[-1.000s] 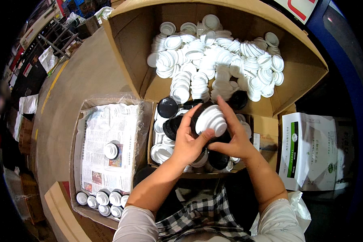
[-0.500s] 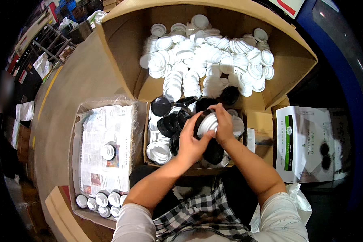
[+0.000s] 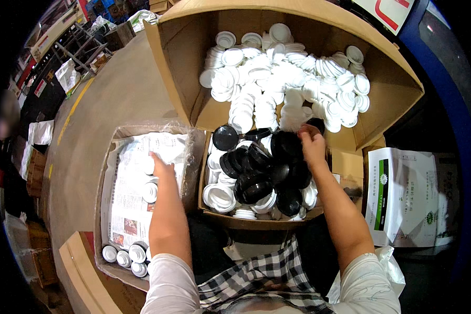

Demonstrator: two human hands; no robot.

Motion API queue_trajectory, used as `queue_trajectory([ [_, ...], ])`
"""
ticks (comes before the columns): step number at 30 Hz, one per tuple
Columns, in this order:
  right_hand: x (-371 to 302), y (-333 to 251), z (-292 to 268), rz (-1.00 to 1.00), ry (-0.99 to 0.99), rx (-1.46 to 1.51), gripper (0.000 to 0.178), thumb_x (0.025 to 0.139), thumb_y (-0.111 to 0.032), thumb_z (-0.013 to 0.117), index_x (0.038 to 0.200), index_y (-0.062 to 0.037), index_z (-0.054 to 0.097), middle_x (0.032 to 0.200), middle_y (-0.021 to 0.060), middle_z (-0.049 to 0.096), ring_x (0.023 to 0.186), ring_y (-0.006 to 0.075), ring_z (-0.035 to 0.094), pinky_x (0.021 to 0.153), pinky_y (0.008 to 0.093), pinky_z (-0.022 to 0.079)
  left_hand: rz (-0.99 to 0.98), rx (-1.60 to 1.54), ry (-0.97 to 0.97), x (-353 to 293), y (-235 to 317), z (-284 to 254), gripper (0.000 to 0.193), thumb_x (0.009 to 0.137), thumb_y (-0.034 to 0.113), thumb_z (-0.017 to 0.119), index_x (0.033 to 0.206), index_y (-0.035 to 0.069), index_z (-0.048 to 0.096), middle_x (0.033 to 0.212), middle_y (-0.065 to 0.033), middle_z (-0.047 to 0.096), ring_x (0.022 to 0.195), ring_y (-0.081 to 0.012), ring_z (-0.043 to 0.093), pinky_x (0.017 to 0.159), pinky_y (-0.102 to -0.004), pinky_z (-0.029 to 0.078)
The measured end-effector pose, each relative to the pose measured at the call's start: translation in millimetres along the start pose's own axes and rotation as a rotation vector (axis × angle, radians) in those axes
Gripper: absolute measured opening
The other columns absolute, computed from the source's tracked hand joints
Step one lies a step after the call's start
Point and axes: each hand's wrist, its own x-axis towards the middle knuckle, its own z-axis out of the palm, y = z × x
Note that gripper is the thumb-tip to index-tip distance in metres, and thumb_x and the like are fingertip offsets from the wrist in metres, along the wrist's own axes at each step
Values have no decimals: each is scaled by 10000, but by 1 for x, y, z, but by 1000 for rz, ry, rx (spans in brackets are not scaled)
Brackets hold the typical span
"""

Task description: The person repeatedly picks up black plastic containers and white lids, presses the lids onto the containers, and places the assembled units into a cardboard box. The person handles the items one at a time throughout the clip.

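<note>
My left hand point(image 3: 164, 171) reaches into the newspaper-lined box on the left, its fingers closed on a round white cap piece point(image 3: 148, 165). Just below it, another white cap with a dark rim point(image 3: 149, 192) rests on the newspaper point(image 3: 125, 183). My right hand point(image 3: 312, 145) is at the far right of the middle box, fingers pinched at the edge of a black cap point(image 3: 315, 124) and partly hiding it. Several black caps point(image 3: 253, 187) lie heaped beside that hand on top of white discs point(image 3: 219, 197).
A large open carton point(image 3: 204, 112) tilts toward me, holding many stacked white discs point(image 3: 277, 68). Several white-and-black caps point(image 3: 137, 253) stand at the near end of the left box point(image 3: 100, 220). A printed sheet point(image 3: 403, 199) lies at right; a cardboard flap point(image 3: 86, 275) juts out at lower left.
My hands have parted. The left carried a white cap piece leftward over the newspaper; the right moved up and right to the black caps. The whole view has shifted slightly.
</note>
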Motion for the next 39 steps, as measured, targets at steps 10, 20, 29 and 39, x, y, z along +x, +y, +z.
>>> queue_trajectory([
  [10, 68, -6, 132, -326, -442, -500, 346, 793, -204, 570, 1120, -92, 556, 1036, 170, 605, 971, 336, 565, 824, 414, 444, 1297, 1555, -637, -119, -80, 58, 722, 710, 301, 631, 1324, 64, 335, 1274, -198, 450, 1258, -372, 315, 1021, -578, 163],
  [20, 90, 7, 153, -512, -128, -405, 215, 719, -208, 642, 823, -20, 646, 719, 169, 625, 717, 341, 600, 649, 424, 470, 839, 686, -712, -147, -65, 68, 155, 686, 80, 637, 817, 7, 596, 751, -172, 629, 680, -369, 614, 615, -372, 483],
  [29, -7, -140, 68, -495, -378, -321, 441, 678, -215, 728, 1052, -41, 573, 1040, 113, 577, 971, 238, 543, 808, 355, 436, -809, -171, -1297, -228, -7, 32, 582, 886, 570, 323, 1206, 103, 460, 1146, -115, 558, 966, -281, 587, 731, -460, 537],
  [39, -48, -133, 25, -341, -753, 377, 646, 757, -101, 657, 1333, -45, 370, 1349, 122, 317, 1268, 236, 307, 1030, 359, 261, -1070, -387, -1678, -253, -4, 16, 624, 885, 600, 223, 1339, 189, 341, 1218, -93, 516, 1000, -315, 569, 672, -509, 523],
])
